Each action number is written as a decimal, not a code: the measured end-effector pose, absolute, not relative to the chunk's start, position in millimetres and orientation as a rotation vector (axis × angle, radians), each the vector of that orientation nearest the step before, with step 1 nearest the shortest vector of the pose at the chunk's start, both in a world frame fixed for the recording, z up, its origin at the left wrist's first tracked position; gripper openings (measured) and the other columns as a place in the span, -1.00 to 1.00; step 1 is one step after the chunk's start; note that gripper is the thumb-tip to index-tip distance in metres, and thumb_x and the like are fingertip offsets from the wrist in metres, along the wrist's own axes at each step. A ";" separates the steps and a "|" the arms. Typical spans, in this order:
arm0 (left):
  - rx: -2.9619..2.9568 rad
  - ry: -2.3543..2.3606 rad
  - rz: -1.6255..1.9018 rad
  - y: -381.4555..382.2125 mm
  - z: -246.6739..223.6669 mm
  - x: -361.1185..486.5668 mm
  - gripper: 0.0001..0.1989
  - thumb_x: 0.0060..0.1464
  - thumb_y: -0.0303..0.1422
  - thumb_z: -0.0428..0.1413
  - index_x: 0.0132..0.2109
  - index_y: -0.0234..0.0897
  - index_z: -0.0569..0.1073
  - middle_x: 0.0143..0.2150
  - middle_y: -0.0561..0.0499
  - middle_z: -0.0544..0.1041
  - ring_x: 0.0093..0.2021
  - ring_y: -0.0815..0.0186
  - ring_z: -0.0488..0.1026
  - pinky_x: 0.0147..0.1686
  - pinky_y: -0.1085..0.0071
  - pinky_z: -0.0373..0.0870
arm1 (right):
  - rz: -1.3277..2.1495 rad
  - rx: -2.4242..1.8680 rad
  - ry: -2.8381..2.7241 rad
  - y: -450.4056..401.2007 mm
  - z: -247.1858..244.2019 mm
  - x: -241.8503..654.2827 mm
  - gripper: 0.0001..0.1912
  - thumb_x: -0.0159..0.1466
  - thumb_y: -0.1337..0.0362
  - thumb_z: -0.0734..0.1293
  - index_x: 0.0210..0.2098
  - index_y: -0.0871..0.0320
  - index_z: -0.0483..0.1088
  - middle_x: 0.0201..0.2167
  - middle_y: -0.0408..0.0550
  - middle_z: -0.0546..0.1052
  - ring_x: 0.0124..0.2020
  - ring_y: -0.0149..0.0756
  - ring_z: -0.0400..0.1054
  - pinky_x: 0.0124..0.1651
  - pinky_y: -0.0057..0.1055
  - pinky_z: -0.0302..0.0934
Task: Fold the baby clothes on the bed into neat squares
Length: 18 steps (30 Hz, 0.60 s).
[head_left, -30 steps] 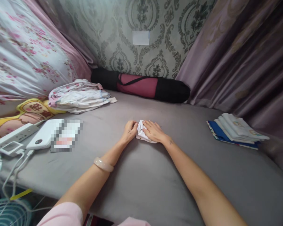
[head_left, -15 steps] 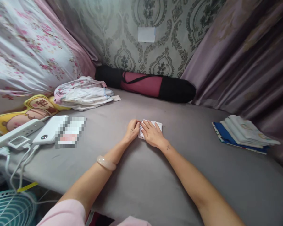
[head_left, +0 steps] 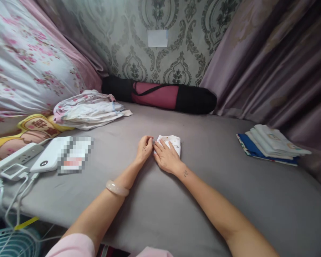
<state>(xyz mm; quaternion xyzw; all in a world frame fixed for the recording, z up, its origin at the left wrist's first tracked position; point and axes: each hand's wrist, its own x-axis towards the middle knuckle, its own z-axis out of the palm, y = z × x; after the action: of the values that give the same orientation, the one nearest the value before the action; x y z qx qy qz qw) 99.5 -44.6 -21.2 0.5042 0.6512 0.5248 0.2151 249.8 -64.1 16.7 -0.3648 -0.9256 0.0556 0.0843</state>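
Note:
A small folded white cloth [head_left: 176, 142] with a few coloured marks lies on the grey bed sheet [head_left: 149, 200] in the middle of the view. My right hand [head_left: 167, 155] rests flat on its left and lower part, fingers spread. My left hand [head_left: 144, 147] is at the cloth's left edge, its fingers curled together. What the left fingertips pinch, if anything, is too small to make out. A pale bangle [head_left: 117, 188] is round my left wrist.
Folded cloths [head_left: 275, 142] are stacked at the right. At the left are crumpled clothing [head_left: 88, 109], a yellow cushion [head_left: 37, 125], a white power bank [head_left: 52, 153] and a power strip [head_left: 16, 157] with cables. A black and maroon bag [head_left: 155, 95] lies along the back.
The whole view has shifted slightly. My right hand has slid toward the cloth's left side, uncovering more of its top. My left hand stays beside the cloth's left edge.

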 end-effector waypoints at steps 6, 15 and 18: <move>1.500 1.814 1.417 -48.7 -17.8 100.0 -0.76 0.18 -0.30 -0.08 -0.22 -0.29 0.45 -0.26 -0.05 0.53 -0.23 0.31 0.46 -0.18 0.40 0.37 | 0.430 -1.093 -2.697 -49.0 36.1 266.8 -0.44 0.43 0.18 -0.08 0.33 0.23 0.08 0.36 0.03 0.07 0.39 -0.23 -0.16 0.38 -0.13 -0.35; 1.768 2.117 0.864 -51.2 0.9 119.1 -0.63 0.13 -0.06 0.01 -0.28 -0.30 0.45 -0.38 -0.14 0.54 -0.31 0.17 0.49 -0.31 0.36 0.30 | 0.282 -1.415 -2.490 -43.0 10.0 278.6 -0.44 0.40 0.18 0.03 0.31 0.29 0.11 0.33 0.11 0.15 0.36 -0.10 -0.09 0.36 -0.09 -0.27; 1.751 2.184 0.710 -47.4 7.3 121.4 -0.62 0.09 -0.03 0.03 -0.33 -0.30 0.45 -0.38 -0.19 0.56 -0.31 0.13 0.51 -0.38 0.39 0.27 | 0.376 -1.378 -2.439 -41.3 7.7 279.6 -0.45 0.40 0.17 0.03 0.31 0.27 0.12 0.33 0.09 0.14 0.37 -0.13 -0.12 0.37 -0.10 -0.30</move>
<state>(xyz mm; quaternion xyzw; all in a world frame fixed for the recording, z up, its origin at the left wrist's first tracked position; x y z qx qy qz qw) 121.4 -47.4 7.3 0.6015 0.7501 0.2440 0.1267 279.6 -41.3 7.7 -0.4814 -0.8523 0.1315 0.1570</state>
